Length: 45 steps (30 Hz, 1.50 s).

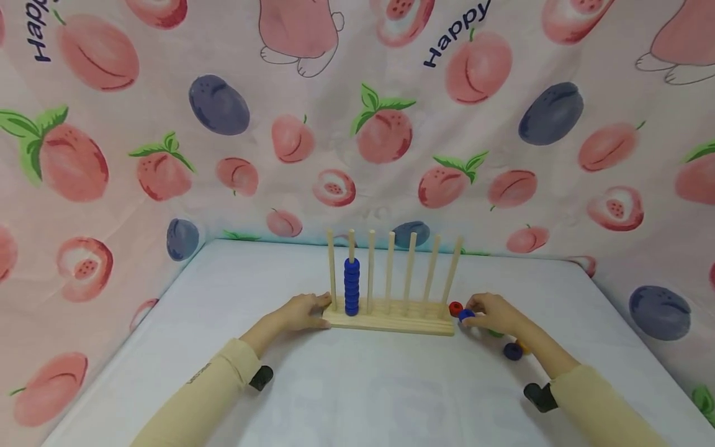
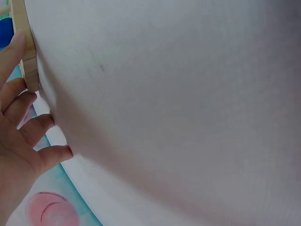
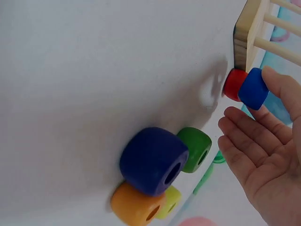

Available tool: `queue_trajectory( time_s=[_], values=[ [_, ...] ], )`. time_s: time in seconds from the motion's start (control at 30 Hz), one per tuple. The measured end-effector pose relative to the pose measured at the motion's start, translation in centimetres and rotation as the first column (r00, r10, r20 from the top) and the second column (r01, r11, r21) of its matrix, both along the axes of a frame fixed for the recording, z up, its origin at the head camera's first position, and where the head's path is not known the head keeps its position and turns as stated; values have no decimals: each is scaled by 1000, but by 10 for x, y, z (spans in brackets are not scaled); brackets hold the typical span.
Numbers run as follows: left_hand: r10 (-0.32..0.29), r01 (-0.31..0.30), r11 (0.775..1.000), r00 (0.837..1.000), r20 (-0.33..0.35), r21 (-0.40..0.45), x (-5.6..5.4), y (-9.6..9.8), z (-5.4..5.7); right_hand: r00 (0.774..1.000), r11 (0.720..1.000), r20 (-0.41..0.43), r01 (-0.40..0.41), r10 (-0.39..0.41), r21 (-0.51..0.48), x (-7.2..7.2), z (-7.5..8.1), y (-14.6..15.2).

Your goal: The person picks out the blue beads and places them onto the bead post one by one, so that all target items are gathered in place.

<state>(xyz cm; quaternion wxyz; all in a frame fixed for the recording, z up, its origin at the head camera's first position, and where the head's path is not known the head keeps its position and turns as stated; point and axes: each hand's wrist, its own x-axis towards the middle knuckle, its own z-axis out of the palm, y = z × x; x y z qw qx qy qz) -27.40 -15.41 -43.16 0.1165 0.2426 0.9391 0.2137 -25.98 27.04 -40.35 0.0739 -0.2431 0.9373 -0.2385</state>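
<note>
A wooden peg stand (image 1: 391, 323) with several upright rods stands on the table, and a stack of blue beads (image 1: 351, 287) fills much of its second rod from the left. My left hand (image 1: 298, 312) holds the left end of the base, thumb (image 2: 13, 52) on the front side and fingers spread round the end. Off the stand's right end, my right hand (image 1: 496, 314) pinches a blue bead (image 3: 254, 89) between thumb and index finger, the other fingers extended. A red bead (image 3: 233, 84) sits right behind that blue bead, beside the base corner.
Near the right hand lie a dark blue bead (image 3: 153, 160), a green bead (image 3: 195, 148), an orange bead (image 3: 134, 203) and a yellow bead (image 3: 171, 201), clustered together. A white cloth (image 1: 357, 391) covers the table. Behind it hangs a fruit-print curtain (image 1: 346, 136).
</note>
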Motion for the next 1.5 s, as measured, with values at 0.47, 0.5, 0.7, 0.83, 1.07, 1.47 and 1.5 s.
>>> queue_trajectory(
  time_s=[0.47,0.5,0.7,0.83,1.07,1.47,1.5],
  values=[
    [-1,2,1000,999,47,-15,0,2,2,1000,1000,-4,-22,22,-20,12,6,-2],
    [1,0,1000,999,49,-19,0,2,2,1000,999,-1,-27,27,-24,13,6,-3],
    [6,-6,1000,999,51,-15,5,0,-3,999,998,21,-45,46,-32,20,5,-11],
    [-3,4,1000,999,45,-24,5,-1,-3,997,997,18,-71,72,-33,22,7,-16],
    [-25,25,999,1000,5,-33,0,1,2,998,998,4,-66,67,-20,24,12,-26],
    [-14,15,1000,999,45,-11,-2,2,1,993,996,-110,-38,30,-76,30,8,-41],
    [-15,16,1000,999,44,-11,-2,2,1,993,996,-111,-34,25,-81,30,8,-43]
  ],
)
